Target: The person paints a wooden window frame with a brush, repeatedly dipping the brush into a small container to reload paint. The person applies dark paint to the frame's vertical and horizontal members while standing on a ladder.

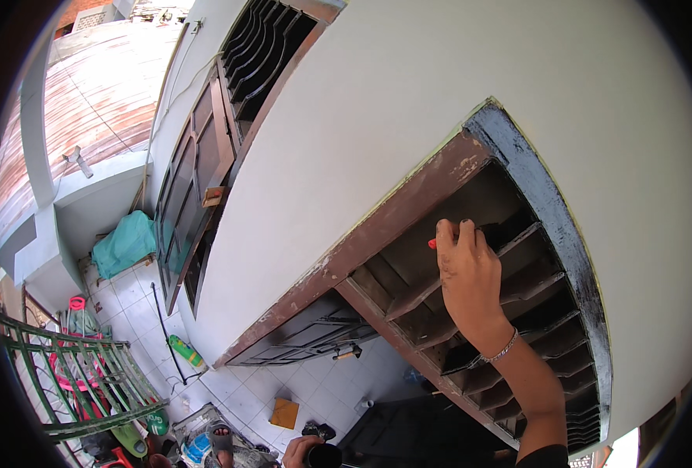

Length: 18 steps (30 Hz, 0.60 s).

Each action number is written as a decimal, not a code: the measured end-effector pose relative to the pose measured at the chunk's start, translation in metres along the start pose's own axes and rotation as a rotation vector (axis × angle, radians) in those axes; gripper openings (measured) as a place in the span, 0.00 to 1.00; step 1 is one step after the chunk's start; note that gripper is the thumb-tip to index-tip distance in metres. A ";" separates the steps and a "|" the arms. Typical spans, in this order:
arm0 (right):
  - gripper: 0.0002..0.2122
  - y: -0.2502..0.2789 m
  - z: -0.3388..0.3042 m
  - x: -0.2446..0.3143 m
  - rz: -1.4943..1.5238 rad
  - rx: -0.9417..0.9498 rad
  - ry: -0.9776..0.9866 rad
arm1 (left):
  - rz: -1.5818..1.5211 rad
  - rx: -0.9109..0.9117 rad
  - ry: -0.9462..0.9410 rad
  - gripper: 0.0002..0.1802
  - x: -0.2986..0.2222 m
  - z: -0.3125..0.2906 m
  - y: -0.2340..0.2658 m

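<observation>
My right hand (468, 273), its fingers smudged dark, is closed round a small paintbrush. Only the brush's red handle end (432, 244) shows plainly; its dark tip blends into the shaded slats. The hand is up at the louvred vent (525, 292) above the window, by its upper slats. Blue-grey with black patches covers one side of the vent's frame (552, 171), while the other side (400, 207) is brown and scuffed. Low at the bottom edge, my left hand (302, 451) grips a dark round cup (324, 455), whose contents I cannot make out.
Below hangs an open dark window shutter (307, 335). A second louvred window (268, 54) with open shutters is farther left. On the tiled floor (244, 390) lie a green bottle (186, 352) and a brown square piece (284, 413). A green metal railing (88, 374) stands at left.
</observation>
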State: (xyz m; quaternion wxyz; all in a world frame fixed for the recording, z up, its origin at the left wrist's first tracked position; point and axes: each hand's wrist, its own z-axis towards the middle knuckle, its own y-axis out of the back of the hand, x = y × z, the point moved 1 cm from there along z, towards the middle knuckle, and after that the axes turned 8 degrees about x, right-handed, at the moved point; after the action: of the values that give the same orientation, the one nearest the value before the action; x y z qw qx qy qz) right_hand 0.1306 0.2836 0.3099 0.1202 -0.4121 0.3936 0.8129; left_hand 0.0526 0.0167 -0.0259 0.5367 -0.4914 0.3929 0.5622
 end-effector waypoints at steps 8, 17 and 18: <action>0.06 0.028 -0.018 0.026 -0.001 -0.005 0.073 | 0.008 -0.020 -0.007 0.23 0.007 -0.003 -0.005; 0.08 0.017 -0.018 0.022 -0.055 0.041 0.037 | 0.022 -0.014 0.012 0.23 0.010 -0.006 -0.007; 0.07 0.025 -0.019 0.028 -0.001 0.031 0.070 | 0.012 -0.018 0.019 0.23 0.010 -0.006 -0.008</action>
State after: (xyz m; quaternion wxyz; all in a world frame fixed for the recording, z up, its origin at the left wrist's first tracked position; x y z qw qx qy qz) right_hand 0.1108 0.2493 0.2956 0.1130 -0.4385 0.4099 0.7918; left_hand 0.0617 0.0135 -0.0358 0.5253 -0.4990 0.3960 0.5642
